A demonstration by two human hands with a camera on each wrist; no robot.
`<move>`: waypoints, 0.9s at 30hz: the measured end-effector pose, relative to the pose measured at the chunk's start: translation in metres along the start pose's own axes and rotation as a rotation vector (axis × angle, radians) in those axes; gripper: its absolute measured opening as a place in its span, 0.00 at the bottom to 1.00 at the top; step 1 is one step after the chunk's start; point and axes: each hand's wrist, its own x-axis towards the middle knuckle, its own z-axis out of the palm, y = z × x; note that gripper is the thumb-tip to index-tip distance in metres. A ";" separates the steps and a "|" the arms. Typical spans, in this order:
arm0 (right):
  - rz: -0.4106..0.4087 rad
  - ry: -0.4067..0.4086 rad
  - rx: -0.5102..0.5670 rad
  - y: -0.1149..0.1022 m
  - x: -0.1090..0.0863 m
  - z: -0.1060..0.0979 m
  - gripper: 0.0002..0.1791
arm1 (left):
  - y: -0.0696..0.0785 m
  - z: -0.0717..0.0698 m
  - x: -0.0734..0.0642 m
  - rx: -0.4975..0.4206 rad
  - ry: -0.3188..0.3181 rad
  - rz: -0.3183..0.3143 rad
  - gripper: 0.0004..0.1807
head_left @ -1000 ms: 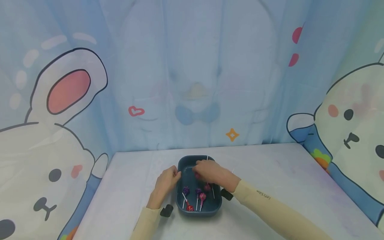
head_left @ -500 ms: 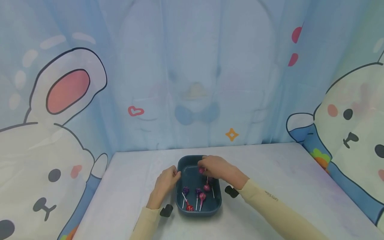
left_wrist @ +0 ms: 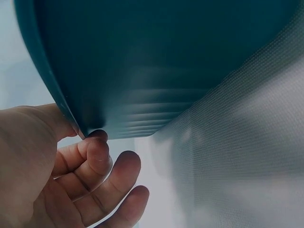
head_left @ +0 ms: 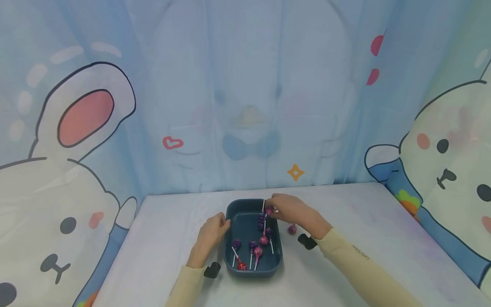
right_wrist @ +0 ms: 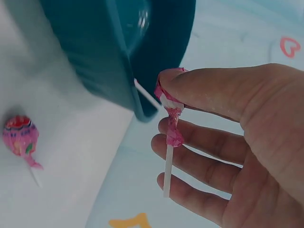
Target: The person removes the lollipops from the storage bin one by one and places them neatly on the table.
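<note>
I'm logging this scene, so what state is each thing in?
Blue bin: upright, open-topped
Lollipops in it: scattered
Lollipop beside it: wrapped, lying on the table
Held lollipop: wrapped
Right hand: holding that lollipop
Left hand: pinching the bin
Curtain: hanging

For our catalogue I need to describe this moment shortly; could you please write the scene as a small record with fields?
Container: dark teal, rounded corners
Contents: several wrapped lollipops, purple, pink and red, with white sticks
Left hand: pinches the container's left rim
Right hand: pinches a pink-wrapped lollipop near the container's far right corner
Outside: another pink lollipop, right of the container
Surface: white table
Background: blue cartoon curtain
</note>
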 end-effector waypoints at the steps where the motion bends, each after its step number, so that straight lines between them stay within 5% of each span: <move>1: -0.003 0.009 0.006 0.003 -0.001 -0.001 0.10 | 0.000 0.000 0.000 -0.001 0.001 -0.001 0.12; 12: 0.019 0.035 0.068 0.033 -0.009 0.004 0.11 | 0.000 -0.001 0.001 -0.007 -0.013 -0.032 0.12; 27: 0.235 -0.105 0.200 0.063 -0.012 0.045 0.13 | -0.001 0.001 0.001 -0.014 -0.007 -0.014 0.12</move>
